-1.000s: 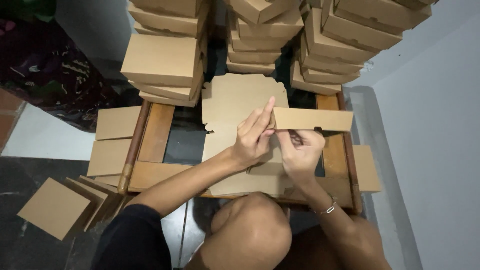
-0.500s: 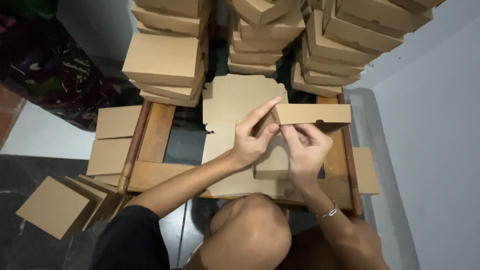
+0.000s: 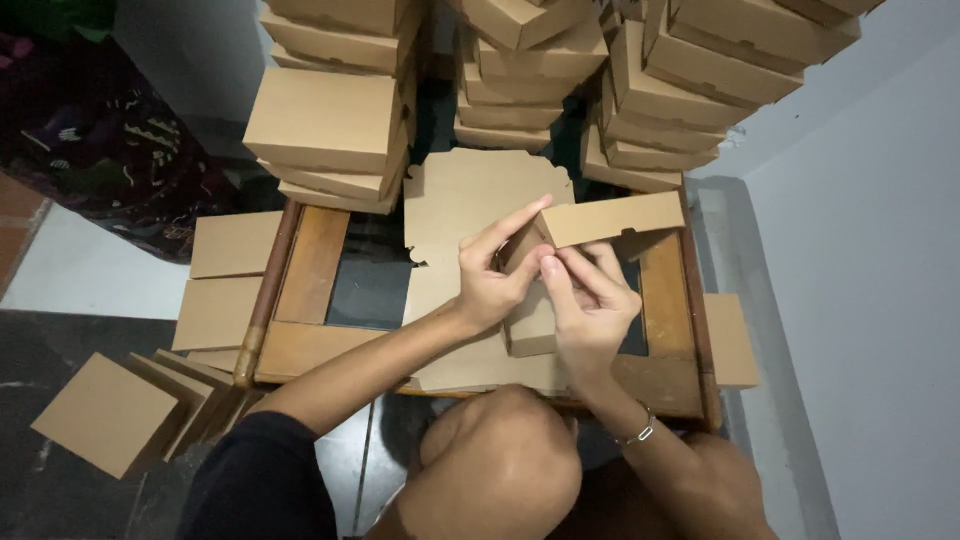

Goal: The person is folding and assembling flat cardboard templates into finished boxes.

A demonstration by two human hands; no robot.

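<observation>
- Flat cardboard blanks (image 3: pixel 105 412) are fanned on the floor at left, kept within reach.
- A partly folded box (image 3: pixel 560 260) is held over the wooden tabletop (image 3: pixel 312 268); the left hand (image 3: pixel 492 282) is pinched on its raised flap (image 3: pixel 610 218), steadying the fold.
- The right hand (image 3: pixel 590 300) is closed on the box wall.
- Finished boxes (image 3: pixel 330 125) are stacked behind, against a grey wall (image 3: pixel 860 260).

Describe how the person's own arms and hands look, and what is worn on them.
Both forearms are bare, with no sleeves or gloves. The left hand wears nothing visible. The right hand has a thin metal bracelet around its wrist. No rings can be seen on the fingers.
</observation>
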